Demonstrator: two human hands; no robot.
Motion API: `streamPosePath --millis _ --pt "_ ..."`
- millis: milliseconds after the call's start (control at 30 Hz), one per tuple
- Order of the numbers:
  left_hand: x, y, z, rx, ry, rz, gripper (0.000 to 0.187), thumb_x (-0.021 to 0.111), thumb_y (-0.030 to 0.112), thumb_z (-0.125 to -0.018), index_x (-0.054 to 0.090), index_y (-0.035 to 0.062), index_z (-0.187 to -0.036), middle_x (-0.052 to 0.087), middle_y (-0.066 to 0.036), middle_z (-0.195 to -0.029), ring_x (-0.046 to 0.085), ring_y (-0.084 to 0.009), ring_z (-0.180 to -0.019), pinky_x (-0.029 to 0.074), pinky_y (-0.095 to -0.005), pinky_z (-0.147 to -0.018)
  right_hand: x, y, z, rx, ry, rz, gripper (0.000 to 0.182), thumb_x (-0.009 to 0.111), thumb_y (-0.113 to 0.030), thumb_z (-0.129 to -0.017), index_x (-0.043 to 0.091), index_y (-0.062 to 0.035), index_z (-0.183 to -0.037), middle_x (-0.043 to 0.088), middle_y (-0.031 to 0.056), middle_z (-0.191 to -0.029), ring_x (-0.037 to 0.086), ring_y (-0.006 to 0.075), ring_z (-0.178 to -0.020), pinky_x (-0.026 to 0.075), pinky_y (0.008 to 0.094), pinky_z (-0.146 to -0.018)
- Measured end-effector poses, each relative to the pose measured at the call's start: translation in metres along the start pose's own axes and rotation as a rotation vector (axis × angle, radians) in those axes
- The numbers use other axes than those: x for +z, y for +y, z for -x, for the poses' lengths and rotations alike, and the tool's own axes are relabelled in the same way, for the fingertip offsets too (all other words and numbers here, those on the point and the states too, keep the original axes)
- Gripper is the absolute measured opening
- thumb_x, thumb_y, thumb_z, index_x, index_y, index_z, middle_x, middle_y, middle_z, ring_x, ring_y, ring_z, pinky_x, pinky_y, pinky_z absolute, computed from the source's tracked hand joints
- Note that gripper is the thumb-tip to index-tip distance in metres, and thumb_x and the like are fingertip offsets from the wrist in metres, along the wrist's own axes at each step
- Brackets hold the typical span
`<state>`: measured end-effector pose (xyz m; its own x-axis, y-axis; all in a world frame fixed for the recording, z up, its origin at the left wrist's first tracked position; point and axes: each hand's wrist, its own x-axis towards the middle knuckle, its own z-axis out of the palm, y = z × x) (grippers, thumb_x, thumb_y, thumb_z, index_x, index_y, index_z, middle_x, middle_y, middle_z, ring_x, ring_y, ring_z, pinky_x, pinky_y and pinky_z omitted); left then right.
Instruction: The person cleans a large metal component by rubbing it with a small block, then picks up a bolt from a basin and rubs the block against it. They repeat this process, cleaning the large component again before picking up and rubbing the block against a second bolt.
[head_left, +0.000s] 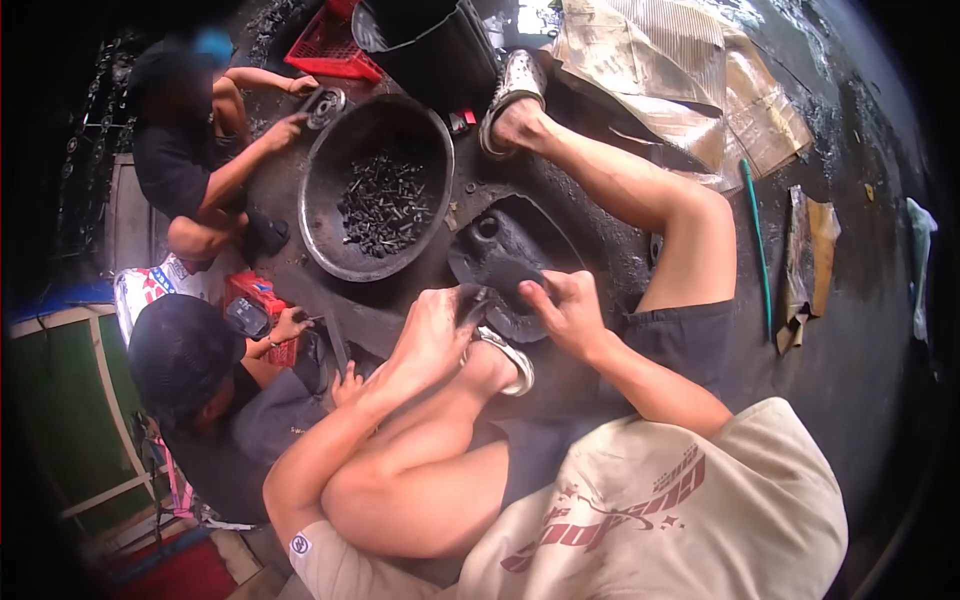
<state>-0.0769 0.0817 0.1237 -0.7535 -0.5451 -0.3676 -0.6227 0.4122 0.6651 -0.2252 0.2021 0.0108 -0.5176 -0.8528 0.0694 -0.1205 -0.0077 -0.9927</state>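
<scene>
My left hand (428, 330) is closed on a small dark piece (471, 301) whose shape is hard to make out. Close by on the right, my right hand (572, 314) pinches a dark flat piece (512, 276) between thumb and fingers. Both hands are above a shallow black tray (548, 222), in which a dark ring-shaped part (488, 228) lies near the far left side. Beyond them stands a large round basin (447, 160) with many small dark bolt-like pieces (385, 205) inside.
Two people in dark clothes (172, 165) (270, 420) crouch at the left, hands on parts. At the back are a red crate (330, 45) and black bucket (430, 60). Cardboard (660, 60) and a green stick (756, 250) lie right. My legs (690, 240) flank the tray.
</scene>
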Motion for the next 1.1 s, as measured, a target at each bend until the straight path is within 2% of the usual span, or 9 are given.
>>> streamPosePath --millis 33,167,267,400,533,667,800,933,1100 --pt "0.001 0.003 0.001 -0.007 -0.015 0.025 0.028 0.063 0.013 -0.093 0.067 -0.0072 -0.112 0.069 -0.025 -0.083 0.066 -0.0227 -0.069 0.053 -0.0360 -0.071 0.005 0.010 0.001 -0.017 -0.006 0.073 0.048 0.075 -0.030 -0.091 0.056 0.0010 -0.058 0.043 0.0159 -0.048 0.035 0.0260 -0.040 0.032 0.0356 -0.042" --pt "-0.004 -0.009 -0.002 -0.198 -0.082 0.064 0.032 0.064 0.017 -0.096 0.066 -0.0095 -0.113 0.073 -0.014 -0.089 0.059 -0.0097 -0.082 0.053 -0.0328 -0.077 0.000 0.062 0.016 0.171 0.020 0.014 0.050 0.072 -0.027 -0.093 0.052 0.0008 -0.057 0.036 0.0124 -0.046 0.030 0.0184 -0.041 0.030 0.0342 -0.042" --pt "-0.003 -0.006 -0.005 -0.143 -0.092 0.200 0.033 0.064 0.018 -0.096 0.065 -0.0105 -0.113 0.072 -0.013 -0.090 0.058 -0.0100 -0.082 0.052 -0.0320 -0.077 -0.002 0.000 -0.006 -0.020 0.086 -0.088 0.045 0.070 -0.025 -0.095 0.055 0.0010 -0.061 0.035 0.0124 -0.048 0.030 0.0160 -0.043 0.029 0.0340 -0.042" --pt "0.003 -0.016 -0.001 -0.323 -0.208 0.295 0.032 0.066 0.021 -0.097 0.066 -0.0088 -0.109 0.070 -0.006 -0.088 0.055 -0.0081 -0.079 0.049 -0.0279 -0.071 0.012 0.074 0.016 0.132 0.008 0.063 0.046 0.071 -0.027 -0.094 0.055 0.0010 -0.061 0.034 0.0134 -0.050 0.029 0.0180 -0.045 0.030 0.0350 -0.043" --pt "0.005 -0.023 -0.003 -0.196 -0.170 0.338 0.033 0.067 0.024 -0.097 0.067 -0.0075 -0.108 0.065 0.000 -0.085 0.052 -0.0064 -0.076 0.047 -0.0267 -0.067 0.002 0.001 -0.001 0.013 0.067 -0.192 0.043 0.070 -0.026 -0.095 0.058 0.0011 -0.064 0.032 0.0086 -0.051 0.030 0.0116 -0.046 0.028 0.0325 -0.043" --pt "-0.002 -0.017 -0.003 -0.308 -0.240 0.320 0.033 0.067 0.024 -0.097 0.068 -0.0068 -0.108 0.067 -0.001 -0.086 0.053 -0.0068 -0.078 0.047 -0.0260 -0.069 0.010 0.060 0.020 0.073 0.010 0.010 0.045 0.070 -0.030 -0.094 0.058 0.0014 -0.064 0.035 0.0114 -0.050 0.031 0.0132 -0.046 0.030 0.0336 -0.044" --pt "0.004 -0.025 -0.001 -0.190 -0.238 0.673 0.028 0.060 0.020 -0.102 0.066 -0.0032 -0.117 0.069 -0.002 -0.098 0.059 -0.0071 -0.090 0.050 -0.0250 -0.081 -0.007 0.062 -0.002 0.187 0.106 0.032 0.056 0.065 -0.034 -0.099 0.051 0.0028 -0.060 0.032 0.0081 -0.048 0.030 0.0090 -0.047 0.028 0.0342 -0.044" --pt "0.006 -0.028 0.007 -0.414 -0.293 0.996 0.030 0.057 0.017 -0.103 0.059 0.0011 -0.128 0.066 -0.003 -0.113 0.061 -0.0108 -0.102 0.051 -0.0260 -0.089 -0.007 0.064 -0.012 0.260 0.155 -0.142 0.057 0.063 -0.035 -0.100 0.043 0.0004 -0.060 0.029 0.0044 -0.052 0.027 0.0067 -0.054 0.023 0.0322 -0.046" --pt "0.011 -0.031 0.007 -0.499 -0.163 0.993 0.036 0.055 0.017 -0.104 0.050 0.0038 -0.137 0.063 -0.004 -0.117 0.062 -0.0142 -0.102 0.052 -0.0317 -0.089 -0.006 0.045 -0.012 0.172 0.090 -0.142 0.055 0.062 -0.034 -0.101 0.045 -0.0004 -0.061 0.031 -0.0044 -0.057 0.029 0.0058 -0.058 0.024 0.0307 -0.048"
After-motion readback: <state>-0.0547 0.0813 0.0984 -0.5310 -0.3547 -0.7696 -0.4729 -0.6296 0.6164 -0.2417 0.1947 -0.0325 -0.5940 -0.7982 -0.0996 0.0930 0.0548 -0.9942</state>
